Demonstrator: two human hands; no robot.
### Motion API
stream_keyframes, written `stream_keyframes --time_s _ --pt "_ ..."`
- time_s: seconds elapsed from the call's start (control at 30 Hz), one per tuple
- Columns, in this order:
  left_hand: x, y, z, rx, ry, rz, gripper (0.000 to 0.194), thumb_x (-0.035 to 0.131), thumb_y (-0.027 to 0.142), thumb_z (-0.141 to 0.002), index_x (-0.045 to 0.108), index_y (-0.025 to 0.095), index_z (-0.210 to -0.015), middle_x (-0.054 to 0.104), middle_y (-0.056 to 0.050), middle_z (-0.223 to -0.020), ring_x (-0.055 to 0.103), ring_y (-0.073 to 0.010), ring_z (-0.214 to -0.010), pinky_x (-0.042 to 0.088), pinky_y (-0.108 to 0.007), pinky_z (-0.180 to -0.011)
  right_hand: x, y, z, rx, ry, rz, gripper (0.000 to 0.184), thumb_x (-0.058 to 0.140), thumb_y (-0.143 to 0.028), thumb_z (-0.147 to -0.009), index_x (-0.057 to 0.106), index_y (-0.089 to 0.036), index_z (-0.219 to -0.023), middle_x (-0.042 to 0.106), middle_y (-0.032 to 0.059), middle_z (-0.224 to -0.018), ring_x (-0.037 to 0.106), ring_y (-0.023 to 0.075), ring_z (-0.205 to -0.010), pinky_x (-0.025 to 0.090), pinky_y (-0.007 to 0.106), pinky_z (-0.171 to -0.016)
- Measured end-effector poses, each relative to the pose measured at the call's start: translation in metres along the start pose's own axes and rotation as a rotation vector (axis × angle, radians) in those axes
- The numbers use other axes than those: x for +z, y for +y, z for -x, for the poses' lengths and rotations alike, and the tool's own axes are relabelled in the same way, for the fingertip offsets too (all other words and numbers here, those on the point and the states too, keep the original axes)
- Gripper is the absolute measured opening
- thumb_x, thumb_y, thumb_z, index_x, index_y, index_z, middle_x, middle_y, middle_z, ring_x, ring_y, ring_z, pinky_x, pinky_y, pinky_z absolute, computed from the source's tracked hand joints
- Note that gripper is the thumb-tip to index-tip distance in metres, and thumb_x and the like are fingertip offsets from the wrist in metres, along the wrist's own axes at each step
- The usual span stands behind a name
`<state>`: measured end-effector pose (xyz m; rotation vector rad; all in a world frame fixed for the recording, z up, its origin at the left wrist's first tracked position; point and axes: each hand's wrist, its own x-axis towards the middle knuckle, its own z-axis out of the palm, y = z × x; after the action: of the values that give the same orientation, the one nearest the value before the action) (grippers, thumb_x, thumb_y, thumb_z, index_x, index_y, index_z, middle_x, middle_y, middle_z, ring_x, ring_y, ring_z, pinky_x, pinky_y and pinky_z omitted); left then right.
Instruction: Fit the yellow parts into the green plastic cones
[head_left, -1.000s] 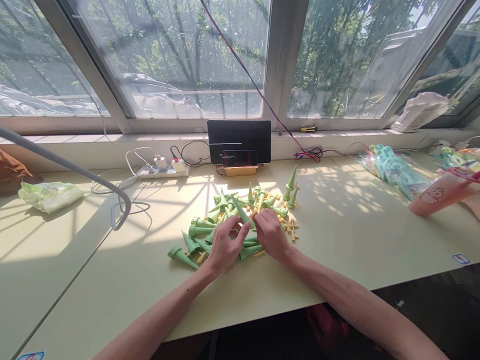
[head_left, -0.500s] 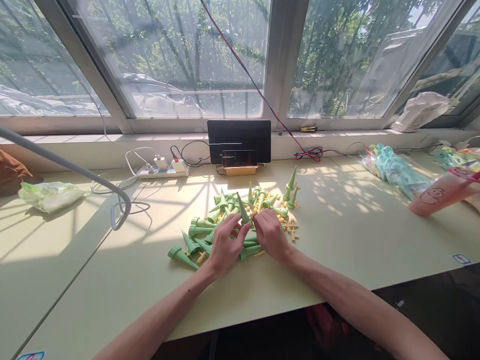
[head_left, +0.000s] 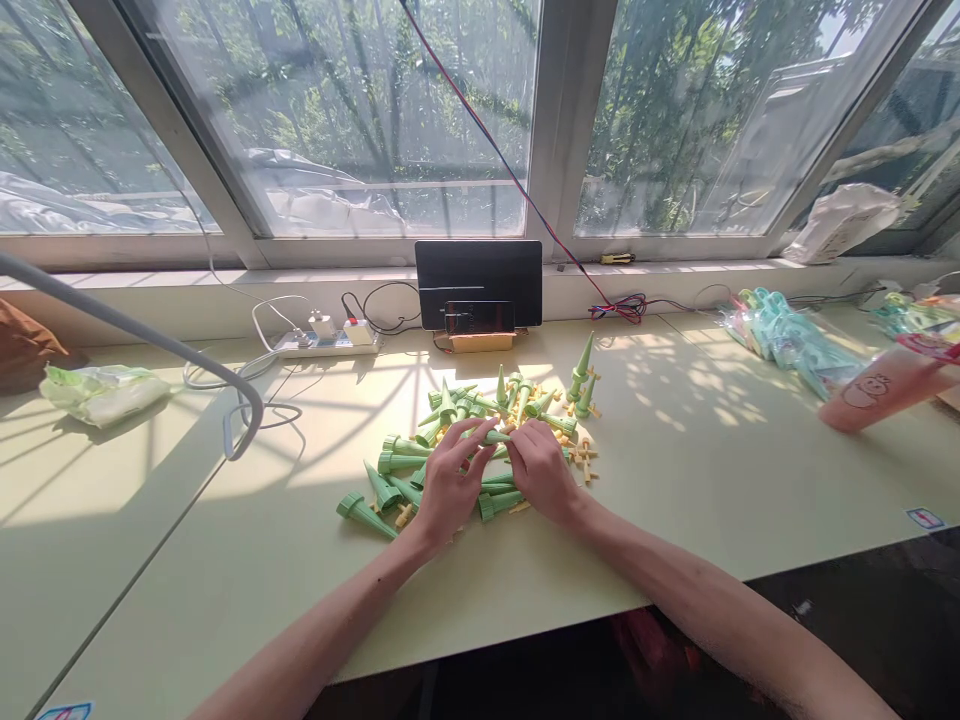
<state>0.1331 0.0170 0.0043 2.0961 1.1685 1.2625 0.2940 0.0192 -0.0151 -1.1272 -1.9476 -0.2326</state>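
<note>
My left hand [head_left: 451, 478] pinches a green plastic watering spike [head_left: 493, 437], a ribbed cone that now lies roughly sideways between my hands. Close against its right end, my right hand [head_left: 541, 468] has its fingers closed. What they hold is hidden; I cannot tell whether it is the spike's end or a small yellow part. Around both hands spreads a pile of similar green spikes [head_left: 401, 462], mixed with small yellow valve pieces [head_left: 586, 460]. Two spikes fitted with yellow pieces stand upright [head_left: 581, 372] at the pile's back right.
Behind the pile a dark tablet [head_left: 478, 270] and a phone [head_left: 480, 316] lean upright. A power strip [head_left: 330, 345] with cables lies to the left, near a tissue pack [head_left: 105, 393]. A pink cup [head_left: 870, 390] and bagged teal items [head_left: 787, 335] are on the right.
The green spike between my hands has tipped from pointing up to lying nearly sideways. Both hands stay in almost the same place.
</note>
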Motion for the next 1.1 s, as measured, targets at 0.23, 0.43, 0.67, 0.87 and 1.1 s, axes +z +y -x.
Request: stream_keyframes --time_s 0.23,0.43,0.67,0.87,1.1 --pt "0.002 0.006 -0.001 -0.013 0.063 0.020 0.031 0.057 0.031 -0.091 0.060 0.024 -0.121 0.057 -0.008 -0.115 0.063 -0.0103 -0.073 0.053 -0.020 -0.054 0.001 -0.001 -0.002 0.065 -0.001 -0.014 0.029 0.045 -0.012 -0.096 0.048 -0.019 -0.068 0.052 0.0019 -0.065 0.047 0.0167 -0.065 0.038 0.029 -0.067" --pt "-0.002 0.012 -0.001 -0.052 0.178 0.040 0.022 0.053 0.035 -0.093 0.060 0.018 -0.081 0.060 -0.002 -0.075 0.055 -0.0108 -0.061 0.047 -0.022 -0.055 -0.001 0.002 -0.003 0.125 0.080 -0.103 0.029 0.044 -0.016 -0.098 0.048 -0.020 -0.070 0.053 0.0028 -0.067 0.047 0.0171 -0.066 0.038 0.029 -0.065" --pt "-0.001 0.010 0.002 -0.157 0.034 0.138 0.064 0.033 0.049 -0.099 0.066 0.017 -0.055 0.060 -0.003 -0.050 0.056 -0.0129 -0.049 0.044 -0.026 -0.057 -0.004 -0.002 -0.003 0.038 0.063 -0.157 0.031 0.042 -0.017 -0.099 0.046 -0.020 -0.069 0.049 0.0021 -0.066 0.045 0.0161 -0.067 0.039 0.028 -0.063" --pt "0.000 0.008 0.002 -0.203 0.013 0.197 0.065 0.037 0.055 -0.096 0.070 0.016 -0.056 0.059 -0.002 -0.047 0.051 -0.0115 -0.044 0.038 -0.024 -0.048 -0.002 -0.004 0.001 0.018 0.031 -0.160 0.034 0.042 -0.016 -0.100 0.043 -0.020 -0.066 0.048 0.0021 -0.065 0.043 0.0158 -0.067 0.037 0.028 -0.062" --pt "-0.002 0.008 0.002 -0.176 -0.023 0.169 0.061 0.038 0.052 -0.097 0.068 0.014 -0.059 0.057 -0.002 -0.049 0.046 -0.0109 -0.045 0.037 -0.023 -0.050 0.000 -0.002 0.001 0.001 0.060 -0.191 0.033 0.044 -0.014 -0.099 0.042 -0.020 -0.067 0.046 0.0017 -0.065 0.041 0.0161 -0.066 0.035 0.029 -0.061"
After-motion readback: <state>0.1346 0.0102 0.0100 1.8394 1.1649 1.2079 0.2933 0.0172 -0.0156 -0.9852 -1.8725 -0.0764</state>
